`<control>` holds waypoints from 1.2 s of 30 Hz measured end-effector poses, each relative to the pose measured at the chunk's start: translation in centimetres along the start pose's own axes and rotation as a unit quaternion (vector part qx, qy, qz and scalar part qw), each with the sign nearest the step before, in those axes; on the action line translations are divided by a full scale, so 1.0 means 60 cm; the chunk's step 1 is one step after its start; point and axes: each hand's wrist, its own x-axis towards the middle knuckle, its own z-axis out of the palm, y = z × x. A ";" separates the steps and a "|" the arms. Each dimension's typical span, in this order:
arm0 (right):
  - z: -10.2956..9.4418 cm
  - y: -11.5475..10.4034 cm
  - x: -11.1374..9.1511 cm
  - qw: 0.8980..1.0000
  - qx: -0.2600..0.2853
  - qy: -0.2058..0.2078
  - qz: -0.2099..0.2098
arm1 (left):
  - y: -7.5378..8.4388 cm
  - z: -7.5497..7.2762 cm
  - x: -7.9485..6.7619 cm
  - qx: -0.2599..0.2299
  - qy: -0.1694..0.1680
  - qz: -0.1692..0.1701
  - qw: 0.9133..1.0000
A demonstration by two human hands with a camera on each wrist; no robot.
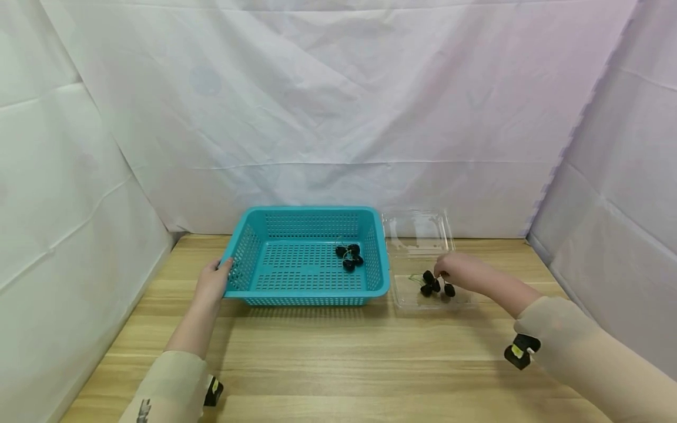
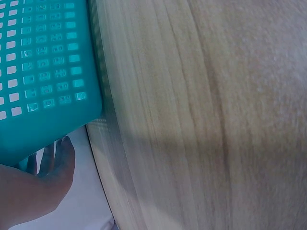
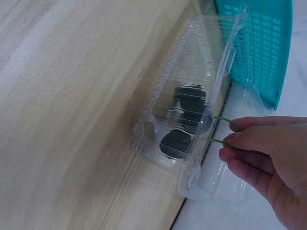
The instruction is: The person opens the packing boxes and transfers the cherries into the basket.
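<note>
While our L hand [image 1: 210, 282] grips teal rect. plastic basket [image 1: 312, 294], R hand [image 1: 461, 273] pinches thin green stems [image 3: 218, 141].
Below: dark round cherries [image 1: 426, 289] in clear rect. plastic box [image 3: 201, 52].

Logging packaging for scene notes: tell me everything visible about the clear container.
The clear container looks like thin, glossy plastic with ribbed walls. It sits upright on the wooden table, just right of the turquoise basket, open, its lid folded back to the rear. Dark fruits show inside. The right hand is over it, pinching green stems; whether hand or basket touches the container is unclear.
</note>
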 end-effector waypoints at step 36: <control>-0.044 -0.056 0.023 0.993 -0.061 0.098 0.008 | 0.001 0.000 0.001 0.017 0.007 0.001 1.000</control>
